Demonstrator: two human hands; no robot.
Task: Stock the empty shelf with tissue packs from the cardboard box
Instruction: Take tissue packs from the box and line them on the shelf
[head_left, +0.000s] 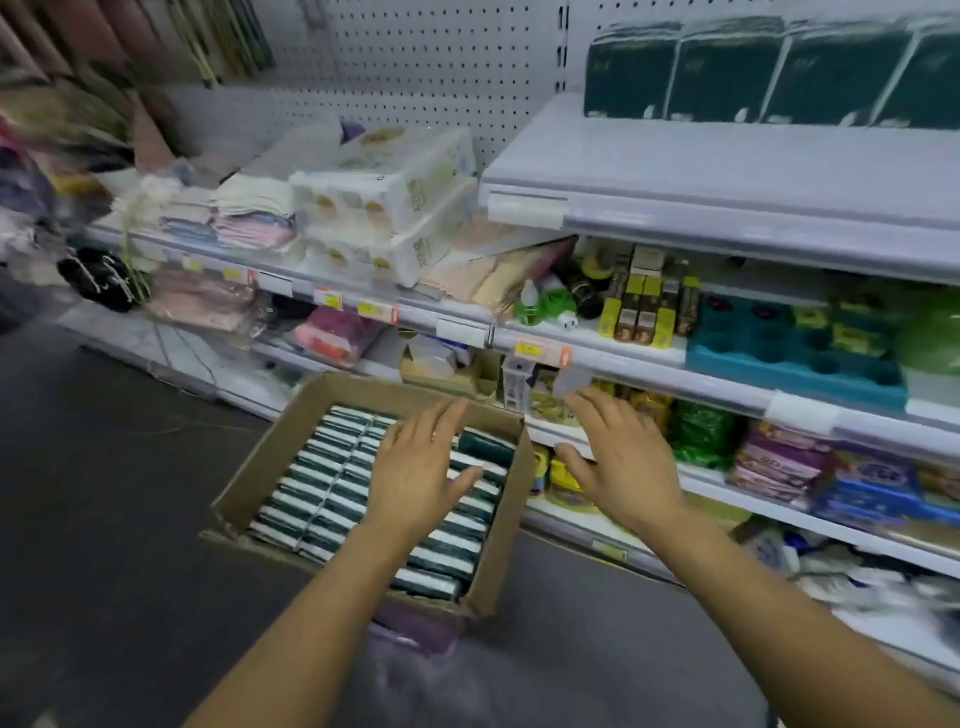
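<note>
Both hands spread flat, holding nothing: left hand (415, 467) over the tissue packs (332, 493) ranked on edge in the cardboard box (249, 478), right hand (618, 462) past the box's right rim, before the lower shelves. Probably poised to lift a bundle between two palms. Upper right, white shelf (727, 171) half bare along its front edge, dark packs (727, 73) lined at the back.

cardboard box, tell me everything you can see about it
The cardboard box is plain brown corrugated card, open at the top, its flaps standing up around the rim. It sits low in front of the shelving, turned at an angle to the aisle. Inside, dark green and white tissue packs stand on edge in tight rows, nearly filling it. The left hand is spread over the packs; whether it touches them is unclear. The right hand is past the right wall.
</note>
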